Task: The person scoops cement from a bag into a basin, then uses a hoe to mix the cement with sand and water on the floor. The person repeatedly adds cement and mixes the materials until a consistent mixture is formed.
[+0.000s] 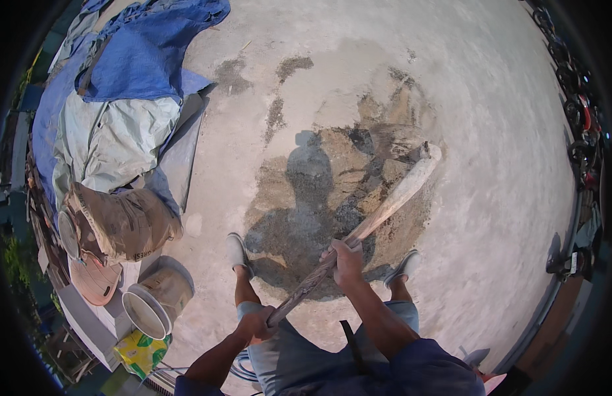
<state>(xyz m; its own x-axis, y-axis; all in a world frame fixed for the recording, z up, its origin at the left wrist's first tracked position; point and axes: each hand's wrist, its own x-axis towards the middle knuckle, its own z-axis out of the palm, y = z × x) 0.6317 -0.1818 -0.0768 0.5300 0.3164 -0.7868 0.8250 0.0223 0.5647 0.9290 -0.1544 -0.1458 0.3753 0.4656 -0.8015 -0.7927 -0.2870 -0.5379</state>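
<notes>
A long wooden-handled hoe (385,208) slants from lower left to upper right in front of me. My left hand (254,326) is wrapped round the near end of its handle, close to my left thigh. Farther along, my right hand (347,265) grips the shaft near its middle. The handle's thick, pale far end reaches over a patch of damp sand-and-cement mix (266,188); what looks like the blade is greyed with mix and hard to make out there. My shadow falls across the patch, and my feet stand at its near edge, left and right.
On the left lie a blue tarp (138,59), a pale tarp (111,135) and a brown paper sack (131,221). Nearer stand stacked buckets (164,297) beside a yellow-green bag (144,351). Parked motorbikes (576,109) line the far right edge of the concrete floor (504,198).
</notes>
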